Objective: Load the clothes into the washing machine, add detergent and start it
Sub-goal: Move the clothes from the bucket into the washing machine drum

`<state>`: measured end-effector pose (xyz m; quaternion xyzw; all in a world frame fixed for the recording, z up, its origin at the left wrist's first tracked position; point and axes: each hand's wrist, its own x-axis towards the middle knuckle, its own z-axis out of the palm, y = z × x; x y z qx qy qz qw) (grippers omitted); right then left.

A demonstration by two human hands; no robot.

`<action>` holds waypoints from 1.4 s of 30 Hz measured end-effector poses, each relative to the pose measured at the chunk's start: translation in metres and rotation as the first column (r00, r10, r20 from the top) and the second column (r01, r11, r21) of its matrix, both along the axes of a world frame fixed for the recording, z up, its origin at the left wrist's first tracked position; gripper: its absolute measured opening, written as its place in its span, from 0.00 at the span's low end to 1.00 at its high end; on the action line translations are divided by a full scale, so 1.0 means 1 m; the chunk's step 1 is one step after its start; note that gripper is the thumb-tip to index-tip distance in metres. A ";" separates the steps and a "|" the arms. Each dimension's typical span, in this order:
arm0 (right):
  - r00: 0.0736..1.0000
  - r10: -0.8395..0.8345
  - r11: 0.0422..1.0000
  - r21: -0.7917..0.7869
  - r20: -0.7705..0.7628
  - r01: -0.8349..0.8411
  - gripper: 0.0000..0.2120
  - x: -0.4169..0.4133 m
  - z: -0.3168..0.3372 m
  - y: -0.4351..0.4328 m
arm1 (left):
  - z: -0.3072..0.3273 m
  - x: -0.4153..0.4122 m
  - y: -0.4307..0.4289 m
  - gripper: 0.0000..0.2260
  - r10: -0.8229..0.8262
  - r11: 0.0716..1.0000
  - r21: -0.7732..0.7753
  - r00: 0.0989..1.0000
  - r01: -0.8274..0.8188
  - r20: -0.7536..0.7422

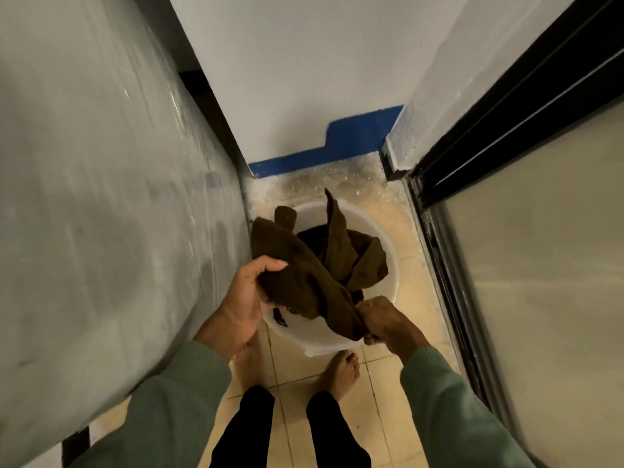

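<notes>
A dark brown garment [304, 265] is lifted above a white plastic tub [391, 261] that stands on the tiled floor. My left hand [246, 298] grips its left end from below. My right hand [385, 320] pinches a bunched part of it at the tub's near rim. More dark clothing [310, 236] lies inside the tub, partly hidden by the raised garment. The large grey-white surface [101, 197] on the left may be the washing machine's side, wrapped in shiny film; I cannot tell for sure.
The space is a narrow corridor. A white wall with a blue skirting strip [324, 153] closes the far end. A black-framed sliding door [506, 163] runs along the right. My bare feet [341, 369] stand on beige tiles just behind the tub.
</notes>
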<state>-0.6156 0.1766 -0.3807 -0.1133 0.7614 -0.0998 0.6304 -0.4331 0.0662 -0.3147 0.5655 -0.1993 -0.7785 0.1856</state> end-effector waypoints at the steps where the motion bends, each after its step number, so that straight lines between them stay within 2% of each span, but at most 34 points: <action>1: 1.000 0.020 0.999 -0.024 -0.005 -0.020 0.11 -0.003 0.013 0.001 | 0.007 0.000 -0.003 0.12 0.003 1.000 -0.015 0.999 -0.002 0.036; 3: 1.000 0.005 0.998 -0.069 0.010 -0.004 0.11 -0.009 0.042 0.006 | 0.024 0.003 -0.007 0.07 0.016 0.999 -0.037 0.991 -0.011 0.131; 5: 1.000 0.007 0.994 -0.105 0.028 -0.004 0.11 -0.014 0.074 0.012 | 0.036 0.009 -0.009 0.09 0.004 1.000 -0.023 0.977 0.001 0.212; 6: 0.999 0.025 0.992 -0.124 0.034 -0.021 0.12 -0.016 0.087 0.015 | 0.042 0.011 -0.008 0.12 -0.025 1.000 0.000 0.978 0.026 0.208; 8: 0.997 0.035 0.984 -0.179 0.069 -0.022 0.11 -0.017 0.120 0.020 | 0.060 0.012 -0.005 0.19 -0.159 0.987 0.018 0.981 0.157 0.114; 10: 0.993 -0.010 0.964 -0.263 0.119 0.041 0.11 -0.017 0.154 0.019 | 0.077 0.009 0.000 0.35 -0.388 0.921 -0.024 0.921 0.389 0.017; 12: 0.988 -0.079 0.934 -0.335 0.133 0.120 0.13 -0.017 0.189 0.013 | 0.095 0.001 0.007 0.51 -0.613 0.790 -0.066 0.789 0.610 -0.049; 14: 0.972 -0.169 0.896 -0.386 0.161 0.220 0.18 -0.018 0.227 0.002 | 0.114 -0.007 0.012 0.60 -0.799 0.587 -0.137 0.598 0.798 0.062; 16: 0.968 -0.185 0.860 -0.450 0.167 0.242 0.16 -0.024 0.263 -0.011 | 0.134 -0.015 0.018 0.61 -0.868 0.352 -0.202 0.400 0.914 0.294; 17: 0.976 -0.154 0.847 -0.488 0.157 0.212 0.14 -0.026 0.284 -0.017 | 0.143 -0.022 0.021 0.59 -0.855 0.286 -0.247 0.363 0.926 0.371; 18: 0.983 -0.107 0.833 -0.527 0.150 0.171 0.12 -0.027 0.304 -0.024 | 0.159 -0.027 0.025 0.54 -0.828 0.269 -0.320 0.388 0.909 0.405; 20: 0.992 0.008 0.796 -0.602 0.123 0.068 0.13 -0.023 0.345 -0.038 | 0.188 -0.046 0.029 0.35 -0.716 0.384 -0.460 0.573 0.800 0.399; 22: 0.996 0.058 0.760 -0.649 0.072 0.003 0.15 -0.019 0.387 -0.052 | 0.224 -0.063 0.021 0.16 -0.471 0.524 -0.574 0.776 0.629 0.420; 23: 0.996 0.052 0.741 -0.672 0.066 0.006 0.15 -0.018 0.407 -0.057 | 0.243 -0.068 0.011 0.12 -0.348 0.564 -0.617 0.836 0.549 0.425; 25: 0.996 0.061 0.667 -0.745 0.063 0.006 0.14 -0.018 0.444 -0.068 | 0.284 -0.069 -0.014 0.11 -0.236 0.673 -0.629 0.919 0.389 0.316; 27: 0.997 0.065 0.583 -0.812 0.039 -0.006 0.12 -0.019 0.471 -0.077 | 0.320 -0.067 -0.036 0.18 -0.175 0.784 -0.579 0.975 0.224 0.140; 32: 0.985 -0.166 0.486 -0.873 -0.042 0.045 0.15 -0.037 0.495 -0.079 | 0.401 -0.073 -0.053 0.19 0.007 0.863 -0.503 0.997 -0.042 -0.071; 33: 0.987 -0.136 0.504 -0.864 -0.079 0.000 0.22 -0.045 0.492 -0.074 | 0.417 -0.074 -0.055 0.19 0.035 0.869 -0.486 0.992 -0.089 -0.118; 36: 0.956 0.132 0.654 -0.701 -0.263 -0.284 0.59 -0.067 0.472 -0.054 | 0.460 -0.074 -0.059 0.19 0.079 0.879 -0.432 0.956 -0.200 -0.281; 38: 0.880 0.164 0.681 -0.594 -0.446 -0.428 0.71 -0.070 0.457 -0.046 | 0.483 -0.076 -0.057 0.19 0.072 0.888 -0.396 0.923 -0.231 -0.377; 40: 0.770 0.081 0.724 -0.493 -0.633 -0.482 0.75 -0.073 0.438 -0.045 | 0.503 -0.079 -0.053 0.19 0.048 0.890 -0.388 0.896 -0.239 -0.441; 42: 0.722 -0.034 0.824 -0.429 -0.691 -0.371 0.67 -0.077 0.425 -0.043 | 0.517 -0.081 -0.054 0.18 0.035 0.887 -0.388 0.873 -0.252 -0.486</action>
